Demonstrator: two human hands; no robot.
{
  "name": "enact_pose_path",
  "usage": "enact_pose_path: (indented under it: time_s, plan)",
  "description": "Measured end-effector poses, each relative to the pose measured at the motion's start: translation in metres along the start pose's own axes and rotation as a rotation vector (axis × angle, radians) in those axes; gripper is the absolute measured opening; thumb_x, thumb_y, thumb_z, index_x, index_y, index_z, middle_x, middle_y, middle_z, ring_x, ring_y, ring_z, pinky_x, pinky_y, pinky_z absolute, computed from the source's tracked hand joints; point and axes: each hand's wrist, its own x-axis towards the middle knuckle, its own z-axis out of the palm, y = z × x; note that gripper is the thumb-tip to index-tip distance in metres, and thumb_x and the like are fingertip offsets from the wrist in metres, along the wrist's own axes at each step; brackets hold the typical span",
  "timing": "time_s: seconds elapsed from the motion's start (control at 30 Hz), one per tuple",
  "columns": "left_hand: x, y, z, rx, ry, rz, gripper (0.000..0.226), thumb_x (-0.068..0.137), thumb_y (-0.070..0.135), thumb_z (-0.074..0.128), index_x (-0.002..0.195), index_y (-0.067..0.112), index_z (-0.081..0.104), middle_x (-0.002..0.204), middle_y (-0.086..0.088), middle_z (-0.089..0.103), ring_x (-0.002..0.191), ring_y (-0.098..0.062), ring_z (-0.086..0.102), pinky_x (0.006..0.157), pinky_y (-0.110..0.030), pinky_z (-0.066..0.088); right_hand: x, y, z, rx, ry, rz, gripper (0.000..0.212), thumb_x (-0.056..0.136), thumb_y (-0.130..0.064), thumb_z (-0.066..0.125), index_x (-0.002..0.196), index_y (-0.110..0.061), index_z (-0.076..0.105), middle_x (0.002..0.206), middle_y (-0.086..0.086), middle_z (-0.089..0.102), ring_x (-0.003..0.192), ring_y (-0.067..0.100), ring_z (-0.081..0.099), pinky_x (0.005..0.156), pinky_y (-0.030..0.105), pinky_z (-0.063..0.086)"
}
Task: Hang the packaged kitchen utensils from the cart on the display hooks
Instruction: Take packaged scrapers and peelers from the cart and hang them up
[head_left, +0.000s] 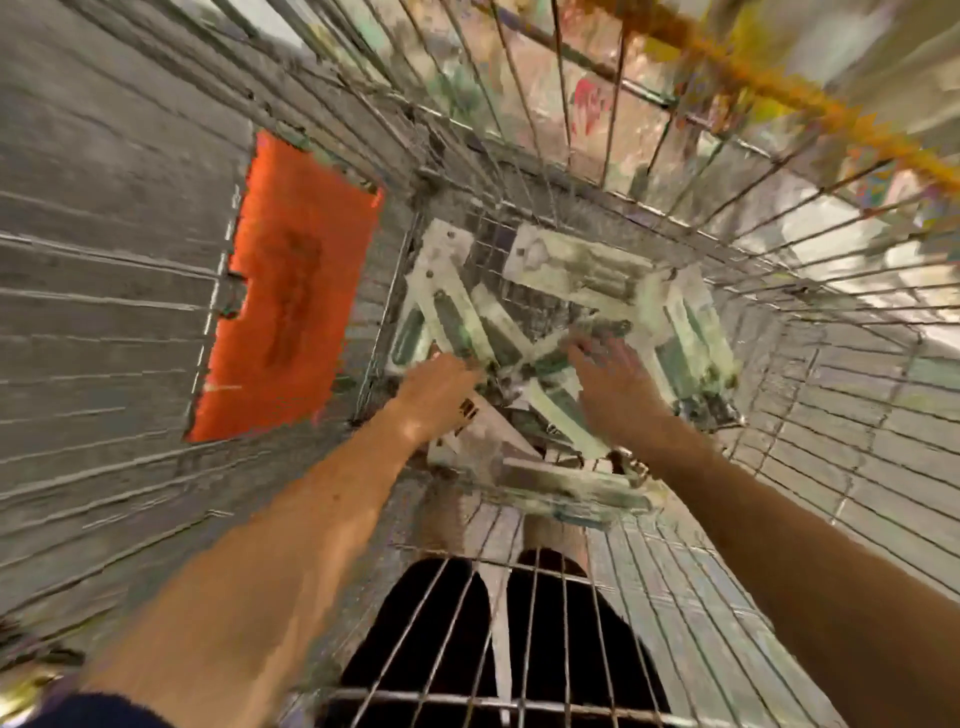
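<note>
Several packaged kitchen utensils (582, 275), on pale green-and-white cards, lie criss-crossed on the bottom of the wire cart (675, 208). Both my arms reach down into it. My left hand (436, 387) rests on the packs at the left of the pile, fingers on a long card (447, 312). My right hand (613, 382) lies on the packs in the middle, fingers curled over one. The picture is blurred, so I cannot make out whether either hand has closed on a pack. No display hooks are in view.
An orange plate (291, 291) hangs on the cart's left wire wall. Grey tiled floor shows through the wires. A yellow handle bar (769, 88) crosses the top right. Dark shorts and legs show through the cart's near end (498, 623).
</note>
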Motion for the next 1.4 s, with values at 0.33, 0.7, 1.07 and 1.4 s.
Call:
enact_pose_path:
  time_s: [0.33,0.7,1.07,1.4]
  plan:
    - [0.024,-0.007,0.024,0.335,0.056,0.215,0.060,0.090,0.007,0.063,0.143,0.017,0.038,0.150,-0.012,0.038,0.137,-0.032,0.034,0.108,-0.043,0.034,0.024,0.004,0.011,-0.291,-0.107,0.071,0.077,0.081,-0.018,0.074,0.146,-0.008,0.035,0.141,0.012,0.049,0.131,0.035,0.041,0.105,0.055,0.033]
    - [0.020,-0.038,-0.007,-0.611,0.150,0.034,0.013,0.093,0.026,0.067,0.096,0.018,0.057,0.099,-0.002,0.054,0.091,-0.019,0.051,0.073,-0.030,0.033,0.028,0.013,-0.039,0.174,0.061,0.163,0.053,0.090,-0.031,0.067,0.134,-0.007,0.049,0.133,0.017,0.055,0.124,0.034,0.044,0.102,0.048,0.037]
    - [0.041,-0.025,0.013,-1.434,0.337,-0.551,0.017,0.090,0.027,0.072,0.094,0.012,0.067,0.101,-0.003,0.068,0.090,-0.018,0.064,0.059,-0.014,0.050,0.072,0.011,-0.038,0.125,0.047,0.323,0.063,0.085,-0.036,0.073,0.135,-0.005,0.049,0.153,0.015,0.027,0.131,0.034,0.041,0.104,0.048,0.043]
    - [0.050,-0.026,0.011,-1.741,0.349,-0.702,0.064,0.075,0.017,0.086,0.116,0.019,0.037,0.112,-0.006,0.064,0.100,-0.022,0.066,0.086,-0.037,0.056,0.067,-0.001,-0.029,0.208,0.084,0.355,0.068,0.085,-0.036,0.073,0.136,-0.001,0.046,0.154,0.012,0.024,0.135,0.033,0.036,0.103,0.047,0.045]
